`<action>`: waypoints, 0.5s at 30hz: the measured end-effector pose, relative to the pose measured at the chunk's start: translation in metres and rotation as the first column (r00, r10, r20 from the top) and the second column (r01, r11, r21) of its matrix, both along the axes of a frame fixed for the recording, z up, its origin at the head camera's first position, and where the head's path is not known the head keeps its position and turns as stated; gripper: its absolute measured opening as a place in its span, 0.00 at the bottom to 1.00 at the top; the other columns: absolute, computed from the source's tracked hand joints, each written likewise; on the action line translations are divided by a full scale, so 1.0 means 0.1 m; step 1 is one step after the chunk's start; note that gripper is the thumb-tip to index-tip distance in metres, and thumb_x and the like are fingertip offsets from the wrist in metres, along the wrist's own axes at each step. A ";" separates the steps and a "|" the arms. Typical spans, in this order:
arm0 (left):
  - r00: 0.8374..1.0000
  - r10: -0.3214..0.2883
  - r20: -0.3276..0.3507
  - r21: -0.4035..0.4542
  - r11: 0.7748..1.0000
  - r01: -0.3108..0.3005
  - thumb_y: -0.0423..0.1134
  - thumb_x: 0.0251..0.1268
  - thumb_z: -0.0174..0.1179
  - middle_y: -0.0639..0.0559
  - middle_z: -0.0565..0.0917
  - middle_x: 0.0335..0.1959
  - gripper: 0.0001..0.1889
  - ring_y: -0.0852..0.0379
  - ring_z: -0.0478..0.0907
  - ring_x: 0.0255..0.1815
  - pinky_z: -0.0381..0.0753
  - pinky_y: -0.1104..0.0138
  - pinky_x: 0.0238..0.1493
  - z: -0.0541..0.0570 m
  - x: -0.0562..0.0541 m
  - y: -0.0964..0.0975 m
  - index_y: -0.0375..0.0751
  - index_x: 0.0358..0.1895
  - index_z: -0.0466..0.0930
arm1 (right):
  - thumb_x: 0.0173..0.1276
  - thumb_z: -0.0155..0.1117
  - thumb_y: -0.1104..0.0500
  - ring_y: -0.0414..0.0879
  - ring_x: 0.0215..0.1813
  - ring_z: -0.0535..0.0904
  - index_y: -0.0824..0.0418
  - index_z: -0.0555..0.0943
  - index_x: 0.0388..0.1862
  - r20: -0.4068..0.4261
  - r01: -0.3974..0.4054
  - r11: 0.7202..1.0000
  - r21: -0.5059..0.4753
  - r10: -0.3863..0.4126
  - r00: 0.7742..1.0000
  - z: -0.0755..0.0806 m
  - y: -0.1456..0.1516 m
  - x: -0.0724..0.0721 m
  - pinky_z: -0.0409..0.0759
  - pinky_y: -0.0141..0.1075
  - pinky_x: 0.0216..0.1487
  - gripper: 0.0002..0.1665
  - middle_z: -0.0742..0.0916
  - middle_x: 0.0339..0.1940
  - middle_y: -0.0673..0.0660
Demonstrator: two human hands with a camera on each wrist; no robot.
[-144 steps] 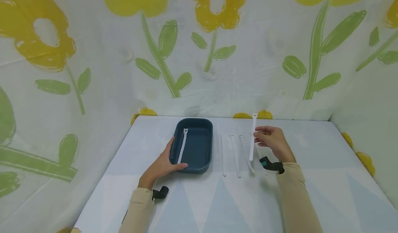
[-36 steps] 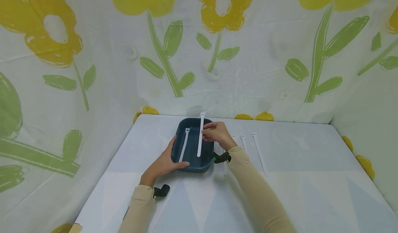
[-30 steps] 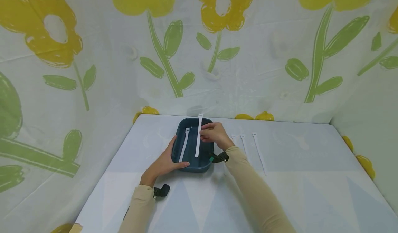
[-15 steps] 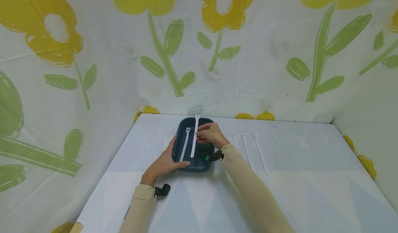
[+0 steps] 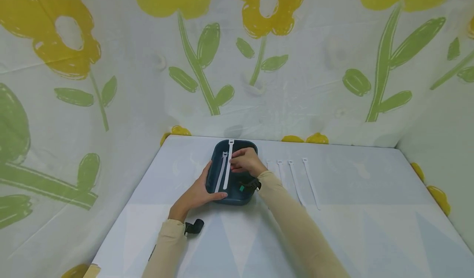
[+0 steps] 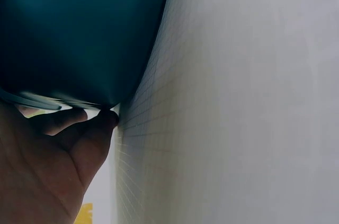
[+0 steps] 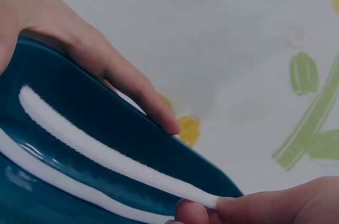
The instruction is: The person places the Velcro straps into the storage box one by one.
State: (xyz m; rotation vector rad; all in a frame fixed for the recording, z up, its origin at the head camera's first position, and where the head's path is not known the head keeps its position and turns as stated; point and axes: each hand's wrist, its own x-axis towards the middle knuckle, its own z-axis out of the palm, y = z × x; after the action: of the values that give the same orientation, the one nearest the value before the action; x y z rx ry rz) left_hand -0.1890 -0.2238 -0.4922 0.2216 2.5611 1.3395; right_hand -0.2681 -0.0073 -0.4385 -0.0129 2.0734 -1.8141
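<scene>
A dark blue-green tray (image 5: 237, 201) stands on the table, and my left hand (image 5: 198, 193) grips its left side, thumb over the near rim. The left wrist view has those fingers (image 6: 95, 139) against the tray's outer wall (image 6: 79, 33). Over the tray, my right hand (image 5: 246, 161) pinches a white hook-and-loop cable tie (image 5: 228, 167), slot end away from me. Another white tie (image 5: 221, 173) lies inside the tray, just left of it. Close up in the right wrist view, the upper strip (image 7: 122, 166) is fuzzy and meets the right fingertips.
Several more white ties, one of them the rightmost tie (image 5: 312, 183), lie in a row on the table right of the tray; the right forearm (image 5: 292, 224) partly covers them. Behind the table hangs a flower-print cloth (image 5: 296, 101).
Since the earliest frame my right hand has brought a tie from the row to the tray. During the last second it moved left and slightly down, nearer the other tie. The left hand stays put.
</scene>
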 end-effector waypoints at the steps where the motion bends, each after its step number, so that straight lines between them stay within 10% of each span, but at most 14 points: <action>1: 1.000 -0.003 0.000 -0.001 1.000 0.003 0.65 0.50 0.75 0.42 0.52 0.85 0.68 0.40 0.61 0.79 0.61 0.38 0.79 0.00 0.00 0.00 0.60 0.85 0.31 | 0.70 0.68 0.68 0.44 0.30 0.88 0.71 0.81 0.55 0.008 0.002 1.000 0.003 -0.002 1.000 0.00 -0.01 0.00 0.91 0.44 0.44 0.16 0.91 0.42 0.66; 15: 1.000 -0.001 -0.005 0.005 1.000 0.001 0.64 0.51 0.76 0.41 0.55 0.84 0.68 0.41 0.64 0.76 0.63 0.39 0.78 -0.01 0.00 -0.01 0.59 0.85 0.31 | 0.70 0.66 0.70 0.43 0.28 0.87 0.72 0.81 0.54 0.064 0.019 1.000 0.018 -0.020 0.998 -0.12 -0.10 -0.04 0.91 0.39 0.37 0.15 0.90 0.40 0.64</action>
State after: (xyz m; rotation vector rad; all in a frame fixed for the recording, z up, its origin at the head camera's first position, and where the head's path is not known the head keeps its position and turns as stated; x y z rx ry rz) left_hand -0.1893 -0.2243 -0.4932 0.2281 2.5619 1.3468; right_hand -0.2719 -0.0175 -0.4505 0.0694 2.0519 -1.7835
